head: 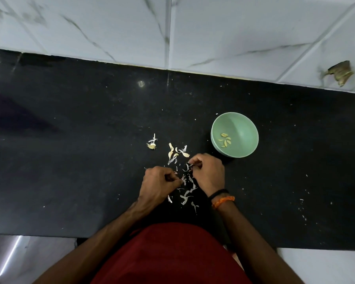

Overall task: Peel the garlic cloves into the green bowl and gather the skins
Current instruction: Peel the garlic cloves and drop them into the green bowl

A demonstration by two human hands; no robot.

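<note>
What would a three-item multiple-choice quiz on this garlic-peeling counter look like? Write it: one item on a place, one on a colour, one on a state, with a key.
1. Where does the green bowl stand relative to the hands?
A. Beyond the right hand, to its right
B. Left of the left hand
C. Between the hands

2. What colour is the countertop?
A. White
B. Black
C. Brown

3. What is the state of the garlic cloves in the bowl?
A. Still in a whole bulb
B. Chopped fine
C. Peeled, lying loose on the bottom

Key: 1 A, the bowl sits up and right of the right hand; the left hand is farther from it. 2 B, the counter is black under the scattered garlic skins. 3 C, pale bare cloves lie separately inside.
</note>
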